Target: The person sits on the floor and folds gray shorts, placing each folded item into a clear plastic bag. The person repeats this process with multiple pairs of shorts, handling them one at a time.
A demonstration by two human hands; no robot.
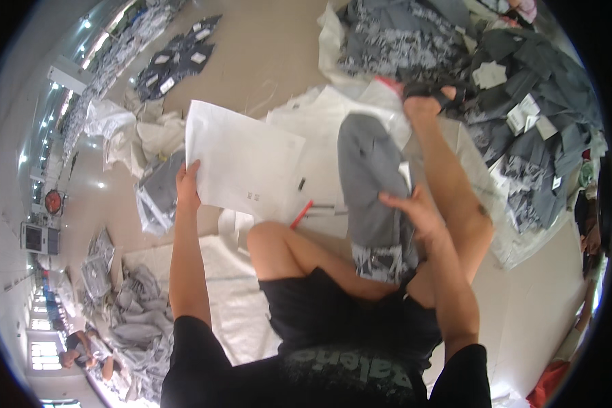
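Note:
My left hand point(187, 186) grips the edge of a flat white plastic garment bag point(239, 158), which bears small print near its lower edge. In my right hand point(421, 214) is a folded grey garment point(370, 178) with a black-and-white patterned end. The thumb lies on top of the cloth, and a white tag point(405, 176) shows by the fingers. The garment is apart from the bag and held over my lap. Between them, a red pen-like stick point(302, 214) and a small black object point(301, 184) lie on white sheets point(321, 153).
Dark grey garments with white tags point(535, 117) are heaped on the right, beyond my leg. Bagged grey clothing point(158, 194) lies left of my left hand. Another pile of grey garments point(137, 316) is at lower left, near another person point(84, 349). Dark tagged garments point(178, 58) lie farther off.

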